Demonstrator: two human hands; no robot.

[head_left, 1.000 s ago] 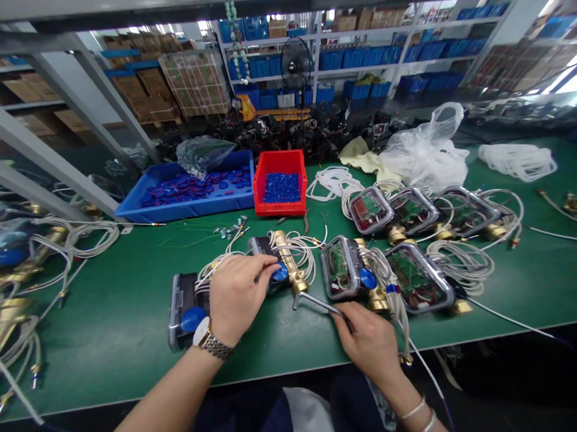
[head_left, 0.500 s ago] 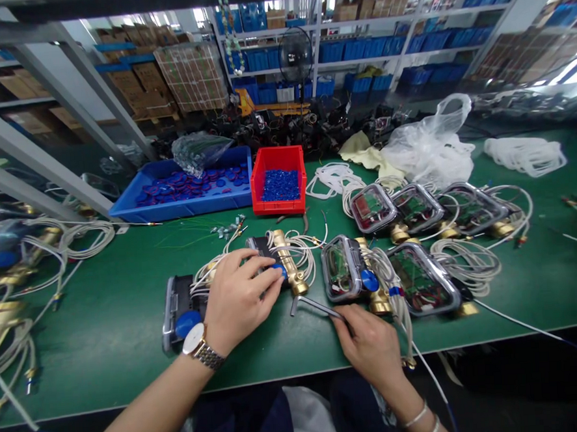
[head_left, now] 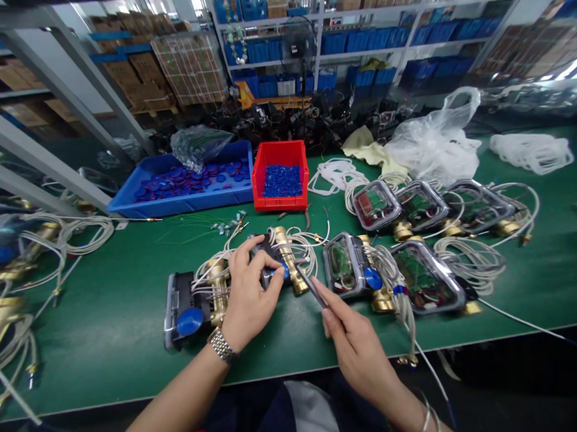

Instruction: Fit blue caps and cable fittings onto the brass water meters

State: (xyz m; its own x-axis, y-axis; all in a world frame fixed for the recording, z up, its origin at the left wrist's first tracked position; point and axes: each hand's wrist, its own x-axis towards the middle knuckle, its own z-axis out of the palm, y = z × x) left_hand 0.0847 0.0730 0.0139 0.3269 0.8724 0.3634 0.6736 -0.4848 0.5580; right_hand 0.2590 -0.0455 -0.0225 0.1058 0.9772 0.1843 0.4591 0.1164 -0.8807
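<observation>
Left hand [head_left: 248, 295]: fingers curled narrowly over a brass-bodied meter [head_left: 277, 261] with coiled white cable, thumb pressed by its blue cap; the meter is lain on the green bench [head_left: 119, 317], just in front of the red bin [head_left: 280, 177]; a wristwatch is worn. Right hand [head_left: 358, 345]: fingers closed on a thin metal tool [head_left: 312, 286], its tip brought against the meter's brass end. A second meter with a blue cap [head_left: 189, 307] is set just left of the left hand; clear-lidded meters [head_left: 343, 265] are ranged to the right; a blue tray [head_left: 189, 183] is placed beside the red bin.
</observation>
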